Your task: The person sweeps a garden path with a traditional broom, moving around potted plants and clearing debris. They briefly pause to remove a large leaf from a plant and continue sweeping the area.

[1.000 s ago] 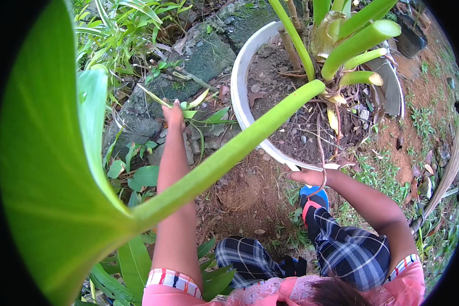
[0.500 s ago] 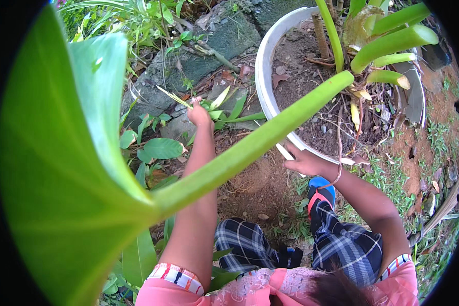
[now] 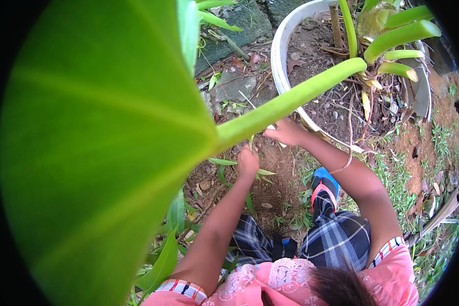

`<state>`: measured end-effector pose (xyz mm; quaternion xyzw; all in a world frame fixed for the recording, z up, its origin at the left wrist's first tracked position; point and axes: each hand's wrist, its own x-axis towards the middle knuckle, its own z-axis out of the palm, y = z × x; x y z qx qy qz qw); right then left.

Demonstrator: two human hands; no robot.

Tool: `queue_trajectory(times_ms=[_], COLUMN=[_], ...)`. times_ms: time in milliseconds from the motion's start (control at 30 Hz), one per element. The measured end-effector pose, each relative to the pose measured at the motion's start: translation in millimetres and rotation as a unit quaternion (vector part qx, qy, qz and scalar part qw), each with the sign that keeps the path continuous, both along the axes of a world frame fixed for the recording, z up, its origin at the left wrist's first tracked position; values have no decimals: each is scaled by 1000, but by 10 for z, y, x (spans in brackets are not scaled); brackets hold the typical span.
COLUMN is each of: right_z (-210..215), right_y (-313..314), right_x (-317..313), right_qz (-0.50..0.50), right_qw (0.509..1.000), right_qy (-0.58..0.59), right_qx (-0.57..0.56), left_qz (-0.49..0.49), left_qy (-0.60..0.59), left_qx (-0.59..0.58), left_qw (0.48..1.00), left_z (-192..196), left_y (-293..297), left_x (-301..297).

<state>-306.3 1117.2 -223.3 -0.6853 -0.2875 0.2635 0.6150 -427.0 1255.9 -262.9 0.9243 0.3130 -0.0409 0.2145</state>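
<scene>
My left hand is closed around a bunch of narrow green leaves, whose blades stick out on both sides of the fist. Close beside it, my right hand grips what looks like a thin knife with a pale handle. Its slim end shows past the thick green stalk, which crosses in front and hides the middle. That stalk carries a huge green leaf that covers the left of the view. Both hands are low over bare brown soil, left of and below a round white pot.
The white pot holds soil and a plant with several cut stalks; its right side is broken. Mossy stones lie behind. A sandalled foot stands below the pot. Grass and leaves grow around.
My left hand has pulled back toward me and to the right with the leaves. My right hand has moved up and left, closer to it. The big leaf now covers more of the view.
</scene>
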Motion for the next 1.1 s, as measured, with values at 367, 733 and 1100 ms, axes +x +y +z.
queue_trajectory(times_ms=[367,733,1100], right_z=[800,-149,-73], right_y=[502,222,-337], right_x=[310,125,-134], right_qz=[-23,-46,-54], right_qw=[977,995,987], right_qy=[-78,30,-30], right_qx=[-198,-88,-149], left_qz=[37,-81,14], left_qy=[50,221,117], left_qx=[-77,-21,88], left_qw=[995,972,989], left_z=[70,143,805], left_y=[-292,-285,829], left_x=[-288,-480,386])
